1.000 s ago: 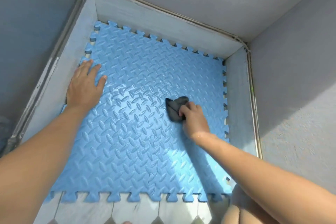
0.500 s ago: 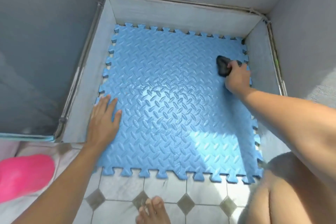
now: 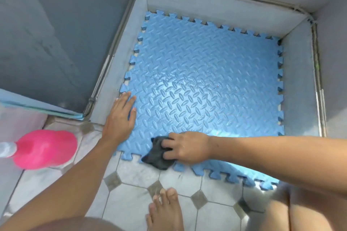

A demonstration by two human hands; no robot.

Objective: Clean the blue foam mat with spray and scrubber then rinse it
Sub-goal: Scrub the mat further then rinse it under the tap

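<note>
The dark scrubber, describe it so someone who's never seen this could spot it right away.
Find the blue foam mat lying in the grey-walled corner. At its near edge the right hand presses a crumpled dark grey scrubber, partly overhanging the floor tiles. It is the only dark thing on the mat.

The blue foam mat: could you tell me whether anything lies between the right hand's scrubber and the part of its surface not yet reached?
Nothing visible does. The right hand presses the dark scrubber on the blue foam mat at its near edge. The left hand rests flat on the mat's near-left corner, off to the side.
</note>
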